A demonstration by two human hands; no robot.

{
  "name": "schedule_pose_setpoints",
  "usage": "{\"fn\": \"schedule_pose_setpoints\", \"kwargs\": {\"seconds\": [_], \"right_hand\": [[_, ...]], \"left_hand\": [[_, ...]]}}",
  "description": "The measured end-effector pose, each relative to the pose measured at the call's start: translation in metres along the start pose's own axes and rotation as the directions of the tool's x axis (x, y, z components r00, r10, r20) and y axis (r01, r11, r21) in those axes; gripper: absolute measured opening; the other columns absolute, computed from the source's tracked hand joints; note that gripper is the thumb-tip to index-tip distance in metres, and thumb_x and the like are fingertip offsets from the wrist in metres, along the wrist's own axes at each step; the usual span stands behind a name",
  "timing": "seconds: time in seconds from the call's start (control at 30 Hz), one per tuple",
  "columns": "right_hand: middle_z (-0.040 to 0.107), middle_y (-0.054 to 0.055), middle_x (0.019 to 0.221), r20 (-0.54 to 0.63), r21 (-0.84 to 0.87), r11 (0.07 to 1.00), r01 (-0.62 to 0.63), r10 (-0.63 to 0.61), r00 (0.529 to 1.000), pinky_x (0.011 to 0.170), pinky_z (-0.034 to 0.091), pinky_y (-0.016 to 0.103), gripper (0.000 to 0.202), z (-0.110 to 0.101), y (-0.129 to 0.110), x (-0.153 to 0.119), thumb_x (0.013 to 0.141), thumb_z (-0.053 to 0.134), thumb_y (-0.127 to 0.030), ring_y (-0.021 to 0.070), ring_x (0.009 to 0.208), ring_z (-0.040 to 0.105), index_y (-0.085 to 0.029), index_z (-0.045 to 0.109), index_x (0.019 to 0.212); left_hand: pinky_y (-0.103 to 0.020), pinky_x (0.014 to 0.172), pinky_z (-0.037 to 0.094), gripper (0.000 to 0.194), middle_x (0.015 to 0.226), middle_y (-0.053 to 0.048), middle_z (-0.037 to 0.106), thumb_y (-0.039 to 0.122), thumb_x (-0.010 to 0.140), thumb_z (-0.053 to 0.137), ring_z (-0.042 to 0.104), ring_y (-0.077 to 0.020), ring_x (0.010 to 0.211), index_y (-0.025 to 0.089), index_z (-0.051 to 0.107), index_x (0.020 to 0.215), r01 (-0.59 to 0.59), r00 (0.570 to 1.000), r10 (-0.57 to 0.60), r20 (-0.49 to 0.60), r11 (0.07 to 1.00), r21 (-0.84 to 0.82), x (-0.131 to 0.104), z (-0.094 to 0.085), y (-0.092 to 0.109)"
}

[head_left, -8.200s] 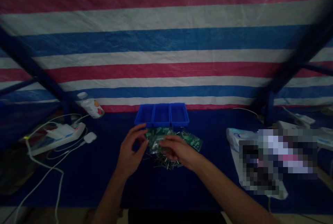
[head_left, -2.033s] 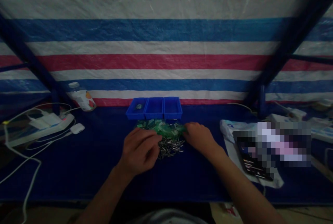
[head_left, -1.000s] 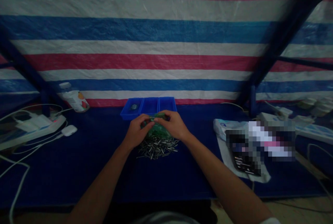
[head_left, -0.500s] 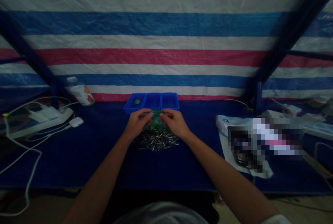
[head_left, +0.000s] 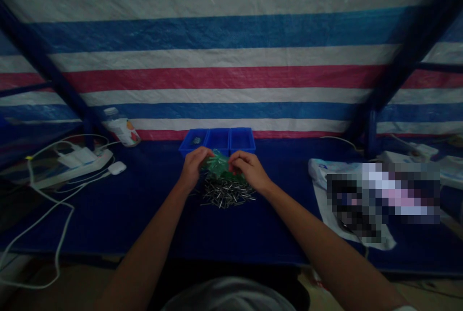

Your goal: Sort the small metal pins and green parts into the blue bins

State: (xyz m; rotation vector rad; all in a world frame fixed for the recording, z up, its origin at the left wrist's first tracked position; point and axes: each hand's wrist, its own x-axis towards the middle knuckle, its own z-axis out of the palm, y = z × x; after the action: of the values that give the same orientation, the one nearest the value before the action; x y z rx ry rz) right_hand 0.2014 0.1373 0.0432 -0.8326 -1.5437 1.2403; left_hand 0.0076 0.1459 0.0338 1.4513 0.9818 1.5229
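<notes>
A crumpled green plastic bag hangs between my two hands, just above a pile of short, thin metal pins. My left hand pinches the bag's left upper edge between thumb and fingers. On the other side, my right hand has its fingers closed at the bag's right edge; its fingertips are partly hidden. Whether any pins are inside the bag cannot be made out. Right behind the hands stands a row of blue bins; its left compartment holds a small clear or shiny item.
A bottle leans at the back left, near a power strip with white cables. To the right lie a white plastic packet and blurred-out items. Blue frame posts and a striped sheet bound the blue table.
The view has shifted slightly, so things appear farther right. My hands have moved a little apart, and the green bag is spread wider between them.
</notes>
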Motion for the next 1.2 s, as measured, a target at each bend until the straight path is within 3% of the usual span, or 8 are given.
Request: {"fn": "schedule_pose_setpoints", "kwargs": {"seconds": [0.2,0.33,0.4,0.5,0.63,0.83,0.97,1.2], "right_hand": [[0.053,-0.004,0.053,-0.132,-0.092,0.995,0.043,-0.055,0.99,0.052,0.036,0.026,0.012,-0.004,0.002,0.001,0.072,0.05,-0.026,0.012,0.05,0.048,-0.02,0.061,0.071],[0.056,-0.002,0.058,-0.173,-0.264,0.964,0.027,-0.075,0.982,0.053,0.036,0.027,0.019,-0.007,0.006,0.001,0.076,0.049,-0.027,0.013,0.053,0.051,-0.019,0.066,0.079],[0.059,-0.001,0.061,-0.16,-0.41,0.911,0.042,-0.118,0.98,0.056,0.038,0.028,0.021,-0.009,0.007,0.0,0.078,0.049,-0.025,0.0136,0.056,0.053,-0.019,0.068,0.083],[0.069,0.004,0.078,-0.038,-0.662,0.744,0.092,-0.157,0.987,0.07,0.043,0.032,0.021,-0.011,0.007,-0.003,0.081,0.052,-0.023,0.0177,0.072,0.06,-0.018,0.071,0.088],[0.07,0.012,0.111,0.106,-0.85,0.511,0.126,-0.068,0.992,0.087,0.043,0.045,0.035,-0.01,0.007,-0.006,0.085,0.058,-0.042,0.0308,0.104,0.058,-0.018,0.071,0.108],[0.066,0.011,0.122,0.141,-0.879,0.464,0.109,0.034,0.989,0.091,0.041,0.055,0.053,-0.009,0.004,-0.008,0.083,0.06,-0.06,0.0357,0.113,0.055,-0.024,0.066,0.121],[0.067,0.011,0.119,0.114,-0.862,0.497,0.097,0.003,0.994,0.091,0.043,0.052,0.049,-0.01,0.003,-0.006,0.084,0.061,-0.057,0.0334,0.111,0.058,-0.023,0.066,0.12],[0.071,0.01,0.115,-0.039,-0.719,0.686,0.113,-0.202,0.979,0.09,0.049,0.044,0.046,-0.012,0.004,-0.003,0.085,0.063,-0.054,0.026,0.102,0.065,-0.021,0.067,0.118]], "left_hand": [[-0.023,0.049,0.042,0.034,0.073,-0.002,0.062,0.049,0.079,0.061,0.056,-0.0128,0.057,0.016,0.068,0.074,-0.048,0.985,0.042,-0.167,0.998,-0.028,0.015,-0.021,0.003],[-0.022,0.044,0.042,0.044,0.099,-0.007,0.068,0.051,0.084,0.059,0.065,-0.0153,0.06,0.02,0.063,0.115,0.058,0.948,0.019,-0.318,0.971,0.232,0.018,-0.037,0.005],[-0.022,0.044,0.043,0.05,0.106,-0.008,0.069,0.05,0.088,0.054,0.067,-0.016,0.061,0.022,0.054,0.13,0.132,0.914,0.021,-0.406,0.929,0.345,0.016,-0.04,0.006],[-0.023,0.049,0.046,0.043,0.1,-0.008,0.071,0.045,0.089,0.054,0.068,-0.0167,0.062,0.02,0.057,0.123,0.188,0.89,0.029,-0.454,0.885,0.425,0.013,-0.039,0.006],[-0.026,0.058,0.049,0.028,0.083,-0.005,0.071,0.037,0.084,0.06,0.066,-0.0164,0.062,0.016,0.067,0.102,0.132,0.942,0.07,-0.327,0.821,0.555,0.009,-0.026,0.005],[-0.029,0.066,0.051,0.026,0.082,-0.004,0.072,0.036,0.086,0.058,0.067,-0.018,0.069,0.019,0.069,0.102,-0.089,0.996,0.051,0.076,0.738,0.669,-0.002,0.0,0.0],[-0.032,0.074,0.051,0.025,0.085,-0.004,0.074,0.036,0.088,0.057,0.069,-0.0203,0.078,0.02,0.069,0.102,-0.202,0.971,0.047,0.235,0.688,0.697,-0.007,0.009,-0.002],[-0.033,0.075,0.052,0.027,0.087,-0.005,0.074,0.037,0.087,0.057,0.067,-0.0199,0.077,0.019,0.071,0.1,-0.215,0.975,0.107,0.197,0.698,0.683,-0.007,0.008,0.003]]}}
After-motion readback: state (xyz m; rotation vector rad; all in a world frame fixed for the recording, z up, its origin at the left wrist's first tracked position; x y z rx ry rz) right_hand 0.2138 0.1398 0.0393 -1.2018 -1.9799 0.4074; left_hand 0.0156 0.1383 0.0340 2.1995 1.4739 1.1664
